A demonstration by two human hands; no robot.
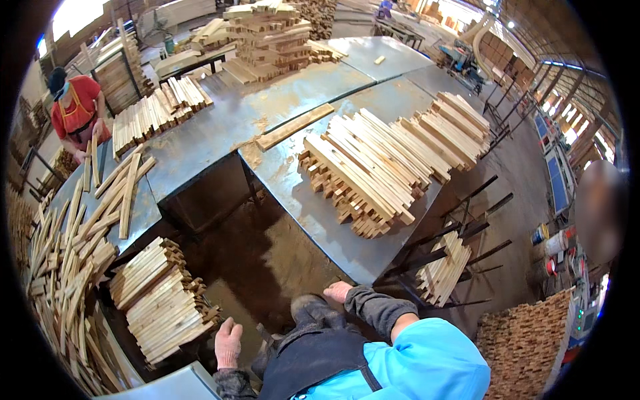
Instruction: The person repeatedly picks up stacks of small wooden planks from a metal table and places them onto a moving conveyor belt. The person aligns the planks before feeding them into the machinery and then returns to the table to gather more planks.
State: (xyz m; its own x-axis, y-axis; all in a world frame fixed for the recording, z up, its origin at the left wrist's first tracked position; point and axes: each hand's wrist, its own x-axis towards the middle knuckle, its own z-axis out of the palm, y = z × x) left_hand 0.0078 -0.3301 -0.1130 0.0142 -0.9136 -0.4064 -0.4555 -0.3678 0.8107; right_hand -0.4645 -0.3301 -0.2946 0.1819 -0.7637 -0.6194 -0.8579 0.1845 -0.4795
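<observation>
My left hand [229,343], in a pale pinkish glove, hangs beside a stack of wooden strips [163,300] at the lower left. Its fingers are slightly bent and a little apart, with nothing seen in them. My right hand [338,291], gloved alike, is just beyond my body, by the near corner of the metal table [320,230]. Its fingers look curled in, and no object shows in them. On that table lies a large stack of pale wooden strips [373,167], piled in layers. Neither hand appears to touch the wood.
A single board [295,127] lies across the tabletop. Loose strips [80,267] are heaped at the left. A person in a red shirt [83,100] handles strips at the far left. Black metal bars [467,230] jut out at the right, bearing more strips [445,267].
</observation>
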